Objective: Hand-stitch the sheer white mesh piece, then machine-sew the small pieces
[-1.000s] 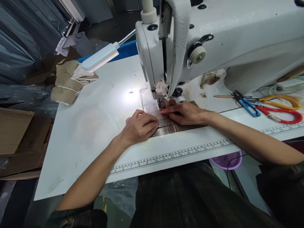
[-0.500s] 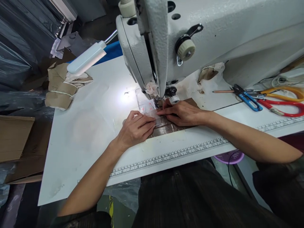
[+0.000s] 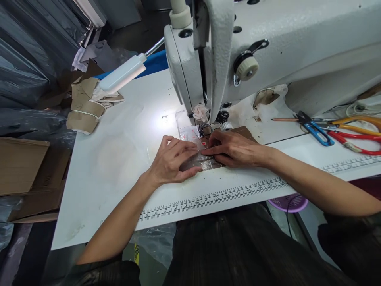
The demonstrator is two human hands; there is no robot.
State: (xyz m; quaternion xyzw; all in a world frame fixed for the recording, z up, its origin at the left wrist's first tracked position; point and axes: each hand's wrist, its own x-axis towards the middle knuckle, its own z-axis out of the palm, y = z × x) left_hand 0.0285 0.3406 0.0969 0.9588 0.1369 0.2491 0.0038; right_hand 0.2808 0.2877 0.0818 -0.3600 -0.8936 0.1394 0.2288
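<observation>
Under the needle area of a white sewing machine (image 3: 190, 75) lies a flat brown piece (image 3: 245, 133) with a shiny clear layer over its near part. My left hand (image 3: 172, 161) rests at the left end of this piece, fingers stretched out and the thumb apart from them. Close to the presser foot (image 3: 205, 130), my right hand (image 3: 235, 151) has its fingers bent together on the piece, the index finger pointing left; its fingertips partly hide what they grip. Beside the foot is a clear plate (image 3: 187, 133) with small red marks.
A printed ruler scale (image 3: 208, 201) runs along the table's front edge. To the right lie blue thread snips (image 3: 318, 133), red-handled scissors (image 3: 357, 143), yellow-handled scissors (image 3: 357, 121) and a pencil (image 3: 284, 119). A tied brown fabric bundle (image 3: 85, 111) sits back left, near a lamp (image 3: 123, 73).
The whole view has shifted, so the machine appears farther right. My left thumb has spread away from its fingers. My right hand stays on the brown piece, near the presser foot.
</observation>
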